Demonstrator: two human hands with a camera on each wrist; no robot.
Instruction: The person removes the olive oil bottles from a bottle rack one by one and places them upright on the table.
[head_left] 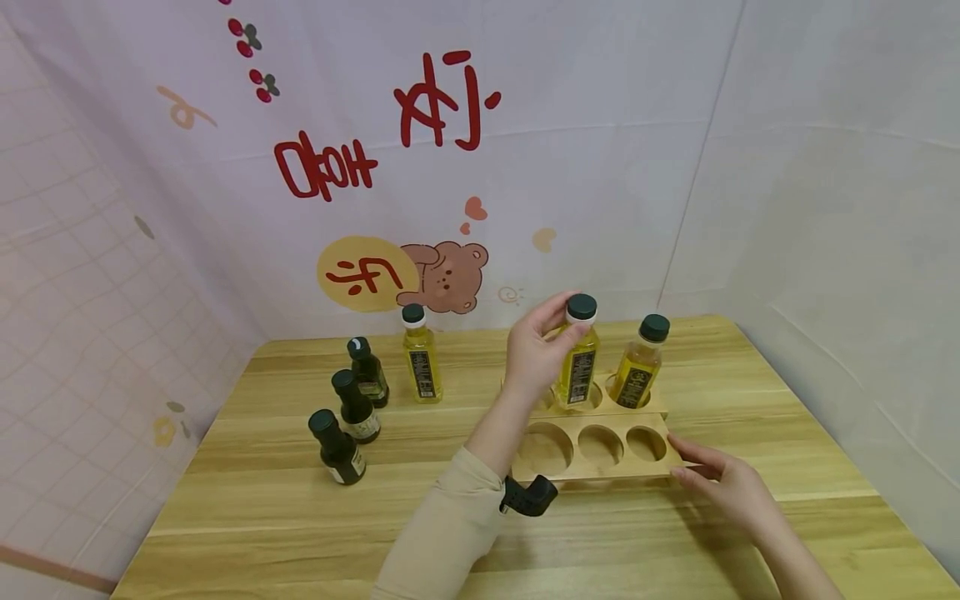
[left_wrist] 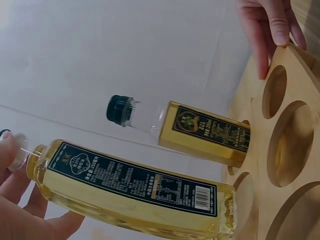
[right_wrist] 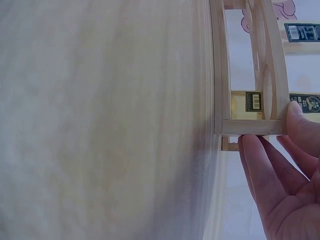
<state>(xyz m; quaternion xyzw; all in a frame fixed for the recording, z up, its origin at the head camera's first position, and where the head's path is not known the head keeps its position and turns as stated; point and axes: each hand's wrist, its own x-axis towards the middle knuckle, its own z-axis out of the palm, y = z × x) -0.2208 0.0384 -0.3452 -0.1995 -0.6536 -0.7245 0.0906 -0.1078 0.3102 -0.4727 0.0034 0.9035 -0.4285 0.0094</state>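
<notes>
My left hand [head_left: 534, 354] grips a bottle of yellow oil [head_left: 580, 375] round its neck, below the dark green cap. It holds the bottle upright over the back tier of a two-tier wooden bottle rack [head_left: 592, 472]. In the left wrist view the bottle's base [left_wrist: 227, 212] is right at a round hole. A second oil bottle [head_left: 636, 379] stands in the back tier's right hole, tilted slightly. The front tier's three holes hold nothing. My right hand [head_left: 723, 487] pinches the rack's right end, thumb on the top board [right_wrist: 280, 65] and fingers against the side.
Another yellow oil bottle [head_left: 423, 362] stands on the wooden table [head_left: 247, 517], left of the rack. Farther left, three small dark bottles with green caps stand in a row, the nearest dark bottle [head_left: 341, 458] at the front. A printed cloth [head_left: 600, 192] hangs behind the table.
</notes>
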